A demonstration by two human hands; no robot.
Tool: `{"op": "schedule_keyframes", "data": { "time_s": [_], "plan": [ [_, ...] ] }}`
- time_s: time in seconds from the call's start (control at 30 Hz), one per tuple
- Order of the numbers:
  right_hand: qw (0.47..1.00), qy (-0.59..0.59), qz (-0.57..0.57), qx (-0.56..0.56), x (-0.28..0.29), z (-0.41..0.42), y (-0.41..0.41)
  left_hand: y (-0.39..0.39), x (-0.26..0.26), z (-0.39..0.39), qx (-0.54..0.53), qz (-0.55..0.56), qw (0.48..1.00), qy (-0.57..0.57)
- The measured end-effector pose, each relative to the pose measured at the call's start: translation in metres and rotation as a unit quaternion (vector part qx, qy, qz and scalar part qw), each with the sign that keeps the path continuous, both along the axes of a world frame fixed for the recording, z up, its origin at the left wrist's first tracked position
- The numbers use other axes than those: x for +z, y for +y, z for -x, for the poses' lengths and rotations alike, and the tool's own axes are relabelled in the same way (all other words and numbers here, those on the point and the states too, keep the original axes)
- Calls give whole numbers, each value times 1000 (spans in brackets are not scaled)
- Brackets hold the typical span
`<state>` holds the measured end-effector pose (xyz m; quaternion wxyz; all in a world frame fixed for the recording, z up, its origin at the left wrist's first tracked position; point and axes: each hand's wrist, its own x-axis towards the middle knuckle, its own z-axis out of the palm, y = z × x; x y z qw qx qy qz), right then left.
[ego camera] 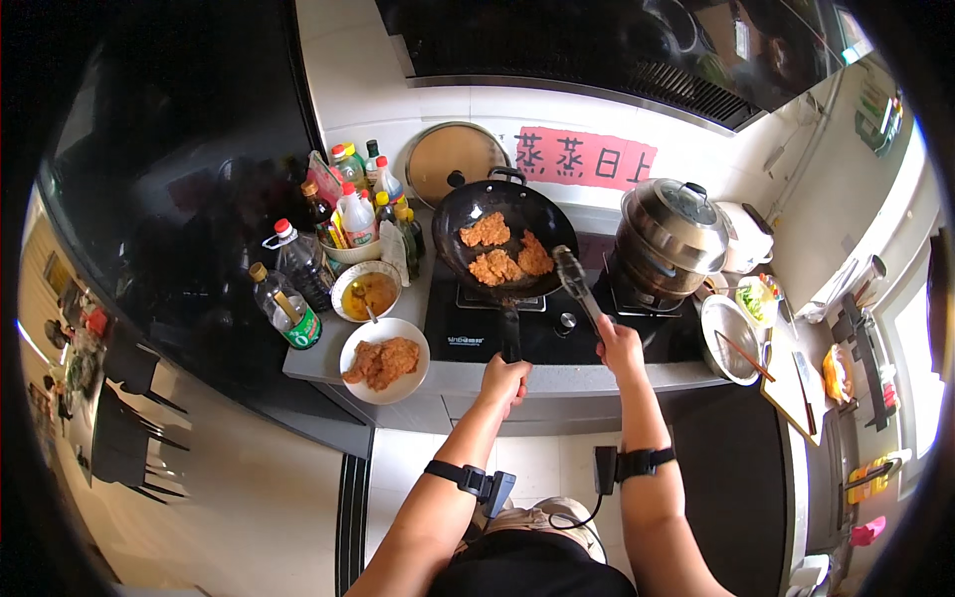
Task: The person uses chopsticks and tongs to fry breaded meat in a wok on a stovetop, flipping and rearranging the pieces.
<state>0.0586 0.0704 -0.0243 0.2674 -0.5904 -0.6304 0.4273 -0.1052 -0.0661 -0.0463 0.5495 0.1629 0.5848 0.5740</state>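
Observation:
My left hand (pixel 507 382) is closed around the end of the handle of a black wok (pixel 455 220) on the left burner. Three browned pieces of breaded food (pixel 495 266) lie in the wok. With my right hand (pixel 618 345) I grip metal tongs (pixel 578 282), whose tips are over the wok's right rim with no food seen between them. Left of the wok handle, a white bowl (pixel 419 373) holds more breaded pieces (pixel 383 361). Behind it stands a patterned bowl (pixel 337 295) of yellowish liquid with a spoon in it.
A lidded steel steamer pot (pixel 660 239) stands on the right burner of the black hob (pixel 477 328). Bottles (pixel 292 317) crowd the left counter. A glass lid (pixel 451 160) leans on the wall. Rightward are a steel basin (pixel 727 337) with chopsticks and a cutting board (pixel 792 380) with a knife.

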Motion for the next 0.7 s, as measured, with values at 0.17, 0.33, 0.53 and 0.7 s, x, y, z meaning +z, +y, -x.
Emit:
{"op": "schedule_keyframes", "data": {
  "time_s": [0.17, 0.33, 0.53, 0.7],
  "plan": [
    [952, -283, -51, 102, 64, 77, 5, -3, -12, 6, 9, -15, 1000, 1],
    [922, -354, -52, 149, 61, 120, 37, -2, -10, 2, 2, -19, 1000, -16],
    [926, -332, -17, 179, 48, 152, 58, -5, -11, 1, 14, -16, 999, -28],
    [947, -245, 61, 199, 49, 142, 56, -4, -5, 3, 20, -3, 1000, -14]
  ]
}}
